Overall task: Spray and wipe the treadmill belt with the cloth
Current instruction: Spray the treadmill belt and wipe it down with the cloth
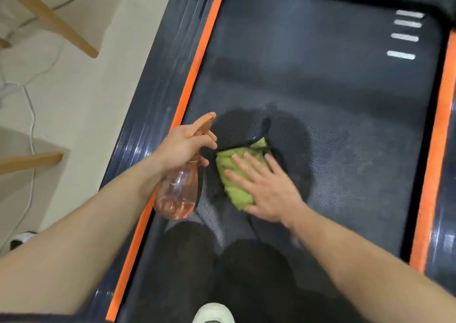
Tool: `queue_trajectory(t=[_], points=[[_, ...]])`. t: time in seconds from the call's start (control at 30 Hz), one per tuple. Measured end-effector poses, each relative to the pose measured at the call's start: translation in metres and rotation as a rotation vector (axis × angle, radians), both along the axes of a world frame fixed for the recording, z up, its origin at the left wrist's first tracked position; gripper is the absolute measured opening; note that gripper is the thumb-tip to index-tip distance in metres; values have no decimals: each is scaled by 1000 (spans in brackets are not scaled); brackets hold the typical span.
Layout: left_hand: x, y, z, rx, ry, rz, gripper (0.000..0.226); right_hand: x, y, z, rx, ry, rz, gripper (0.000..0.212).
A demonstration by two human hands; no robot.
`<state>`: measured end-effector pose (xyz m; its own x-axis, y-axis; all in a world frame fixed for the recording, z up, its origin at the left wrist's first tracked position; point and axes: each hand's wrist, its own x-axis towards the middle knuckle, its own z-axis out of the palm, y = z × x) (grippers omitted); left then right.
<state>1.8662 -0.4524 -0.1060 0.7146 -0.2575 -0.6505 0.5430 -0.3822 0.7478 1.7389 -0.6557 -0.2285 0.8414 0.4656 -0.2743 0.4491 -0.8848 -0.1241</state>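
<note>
Dark treadmill belt (333,88) on a pale floor (81,100), green cloth (234,174) lying on the belt

The cloth sits bunched, its black edging trailing up-belt, right on a darker wet patch (293,130) near the belt's left half – and just below it two knees in dark trousers (192,261) rest on the belt, a pale shoe (213,312) showing at the bottom edge; four white stripes (404,36) mark the far right corner, orange strips (197,58) run down both sides, and out on the floor beside the treadmill – a white cable (32,125) and light wooden legs (49,19)
</note>
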Motion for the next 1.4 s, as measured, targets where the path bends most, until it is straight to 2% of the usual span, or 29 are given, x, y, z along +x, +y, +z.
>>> queue_trajectory(t=[0.17,0.27,0.33,0.4,0.43,0.5,0.57,0.63,0.7,0.73,0.83,0.9,0.97,1.0,1.03,1.17,1.2,1.33,1.4], points=[[-16,-6,-13,21,-20,-35,40,103,-67,10,-58,-13,-589,77],[-23,-12,-13,51,6,-108,39,56,-43,13,-22,-34,-871,79],[-27,-20,-9,43,29,-175,43,-27,-6,15,-3,1,-824,85],[-30,-26,-5,26,26,-225,44,-109,20,21,49,34,-606,87],[-32,-29,-2,17,18,-246,41,-126,18,22,86,50,-522,86],[-31,-38,3,24,-3,-287,28,-98,-16,18,79,97,-439,82],[-26,-48,7,51,-11,-326,25,-35,-55,15,0,51,-552,81],[-16,-60,9,90,-11,-365,25,25,-100,23,-45,107,-802,76],[-7,-74,10,135,-31,-407,21,37,-123,27,-61,112,-952,74],[-5,-81,10,157,-47,-425,17,25,-121,28,-69,105,-960,75],[-5,-107,4,204,-67,-477,10,-65,-79,25,-73,60,-836,83],[-9,-121,0,205,-44,-502,8,-126,-55,27,-12,132,-625,90],[-14,-136,-6,206,-21,-548,6,-138,-70,27,25,180,-445,92],[-16,-144,-10,206,-17,-578,5,-128,-84,25,-1,160,-423,89],[-18,-151,-12,201,-14,-605,4,-113,-99,23,-40,131,-473,87],[-25,-176,-18,188,3,-693,10,-76,-139,35,-59,239,-1065,75],[-28,-182,-18,188,7,-704,12,-85,-138,41,-43,264,-1097,74],[-43,-199,-19,208,20,-741,16,-163,-104,51,-48,435,-966,79],[-49,-203,-20,221,31,-760,16,-187,-82,39,-36,411,-996,81]])
